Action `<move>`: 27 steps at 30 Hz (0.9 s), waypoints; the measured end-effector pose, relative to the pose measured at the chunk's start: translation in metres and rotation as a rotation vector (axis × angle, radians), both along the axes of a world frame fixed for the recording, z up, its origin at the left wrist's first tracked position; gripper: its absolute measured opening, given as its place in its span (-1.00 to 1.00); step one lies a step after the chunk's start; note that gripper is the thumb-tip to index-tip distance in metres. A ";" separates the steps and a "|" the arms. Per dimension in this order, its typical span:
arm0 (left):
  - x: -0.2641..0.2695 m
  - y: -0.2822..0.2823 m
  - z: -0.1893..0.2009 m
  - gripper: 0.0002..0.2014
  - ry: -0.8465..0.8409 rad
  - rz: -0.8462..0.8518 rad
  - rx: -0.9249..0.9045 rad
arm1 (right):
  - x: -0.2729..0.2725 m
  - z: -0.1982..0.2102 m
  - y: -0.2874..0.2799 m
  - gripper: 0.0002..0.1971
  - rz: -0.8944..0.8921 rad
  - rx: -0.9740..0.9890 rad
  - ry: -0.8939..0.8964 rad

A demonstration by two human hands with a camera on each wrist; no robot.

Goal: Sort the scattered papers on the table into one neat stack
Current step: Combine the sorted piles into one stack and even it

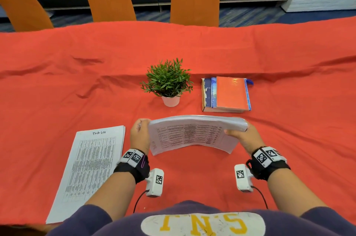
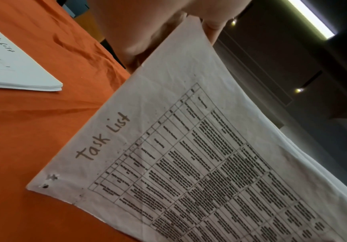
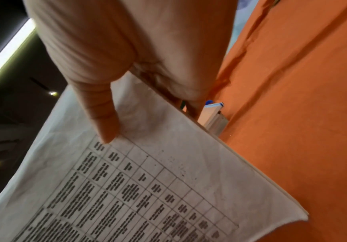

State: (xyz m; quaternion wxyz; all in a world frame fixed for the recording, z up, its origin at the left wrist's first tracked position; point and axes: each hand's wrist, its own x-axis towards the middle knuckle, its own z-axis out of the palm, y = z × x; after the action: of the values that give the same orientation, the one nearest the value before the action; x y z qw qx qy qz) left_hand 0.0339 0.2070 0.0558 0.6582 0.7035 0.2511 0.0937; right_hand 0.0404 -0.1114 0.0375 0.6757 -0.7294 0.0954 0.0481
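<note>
I held a thick bundle of white printed "Task List" sheets [image 1: 194,133] on edge at the lower centre of the head view, bowed upward between my hands, its lower edge just above or on the red cloth-covered counter [image 1: 77,81] — I could not tell which. My left hand [image 1: 139,135] gripped the bundle's left end, fingers curled behind it; my right hand [image 1: 243,135] pinched the right end, the thumb [image 3: 104,121] flat on the front sheet and the fingers behind. A second, flat pile of white printed sheets [image 1: 90,166] lay at the lower left of the frame, just beside my left wrist and apart from the bundle.

Above the bundle, mid-frame, stood a small green plant in a white pot [image 1: 168,83], with a pile of books topped by an orange cover [image 1: 226,94] to its right.

I judged this the squaring step — knocking the sheets' edges level. Next, the bundle would need lowering squarely onto the flat pile, corners matched, with a firm grip so no sheets fanned out.
</note>
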 end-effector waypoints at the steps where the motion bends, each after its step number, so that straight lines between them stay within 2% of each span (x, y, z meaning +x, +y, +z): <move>1: -0.001 0.000 0.001 -0.85 -0.005 -0.013 -0.007 | 0.000 0.004 -0.001 -0.50 0.007 -0.049 -0.061; 5: -0.006 -0.001 0.000 -0.77 -0.062 -0.107 -0.031 | -0.001 0.016 -0.005 -0.35 0.083 -0.224 -0.265; 10: -0.012 0.001 -0.005 -0.62 -0.063 -0.192 0.021 | -0.001 0.018 -0.006 -0.52 0.149 -0.410 -0.379; 13: -0.011 0.004 -0.007 -0.51 -0.059 -0.223 0.024 | -0.001 0.017 -0.008 -0.57 0.090 -0.366 -0.329; 18: -0.006 0.007 -0.011 -0.66 -0.044 -0.231 0.031 | -0.002 0.019 0.000 -0.57 0.089 -0.346 -0.322; 23: -0.005 0.013 -0.018 -0.61 0.012 -0.266 -0.025 | 0.007 0.002 -0.008 -0.37 -0.016 -0.059 -0.112; 27: -0.004 0.001 -0.012 -0.76 0.054 -0.243 -0.093 | 0.010 -0.014 0.006 -0.70 -0.068 0.001 0.050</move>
State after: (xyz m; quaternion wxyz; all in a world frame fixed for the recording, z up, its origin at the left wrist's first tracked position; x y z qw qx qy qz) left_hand 0.0298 0.2080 0.0441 0.6896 0.6998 0.1855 -0.0175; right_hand 0.0500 -0.1059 0.0239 0.6747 -0.7240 0.1371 0.0436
